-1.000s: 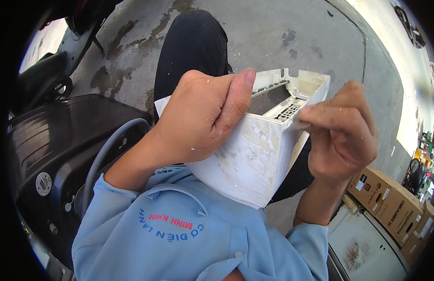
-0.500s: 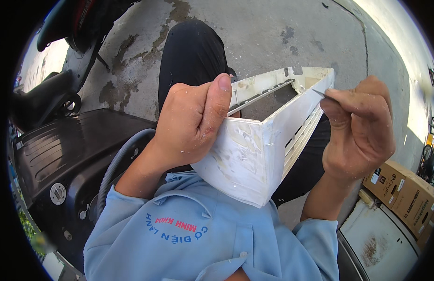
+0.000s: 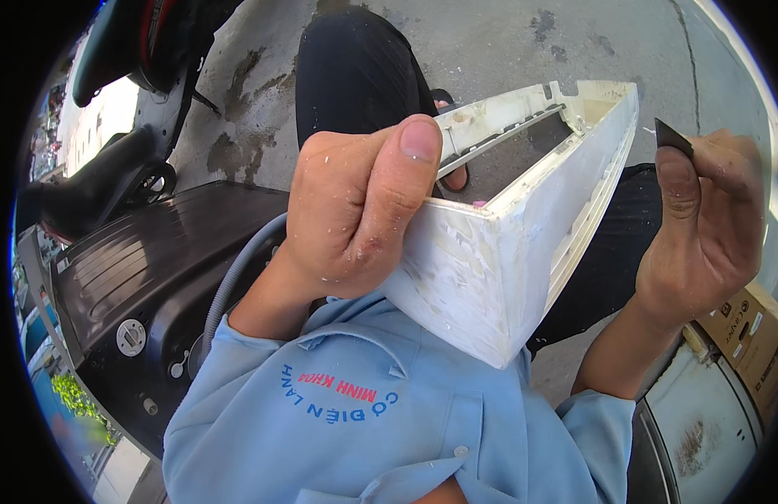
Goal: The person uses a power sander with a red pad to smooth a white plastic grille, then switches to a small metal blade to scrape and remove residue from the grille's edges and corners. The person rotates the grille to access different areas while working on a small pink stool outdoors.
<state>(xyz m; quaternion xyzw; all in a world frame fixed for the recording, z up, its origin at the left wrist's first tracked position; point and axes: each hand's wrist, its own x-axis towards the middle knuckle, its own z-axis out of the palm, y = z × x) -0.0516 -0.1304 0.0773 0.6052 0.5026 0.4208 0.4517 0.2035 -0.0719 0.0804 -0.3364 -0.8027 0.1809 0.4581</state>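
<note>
A white plastic housing (image 3: 456, 260), an open frame with slatted sides and scuffed, patchy faces, is tilted up in front of my chest. My left hand (image 3: 355, 202) is closed on its near left edge, thumb over the top rim. Between the thumb and fingers of my right hand (image 3: 699, 218) is a small, thin, dark blade (image 3: 673, 137) with a pointed corner. The blade is apart from the housing, just right of its far end. A tiny white shaving hovers by the blade, and white specks dot my left hand.
At my left stands a dark brown appliance casing (image 3: 154, 260) with a grey corrugated hose (image 3: 236, 273). Beyond it is a parked motorbike (image 3: 137, 84). Cardboard boxes (image 3: 746, 344) and a stained white panel (image 3: 699, 428) lie at my right. The concrete floor (image 3: 523, 50) has damp patches.
The blade has come off the housing's right face, and my right hand has moved rightward. The view has shifted a little; my left hand keeps its hold.
</note>
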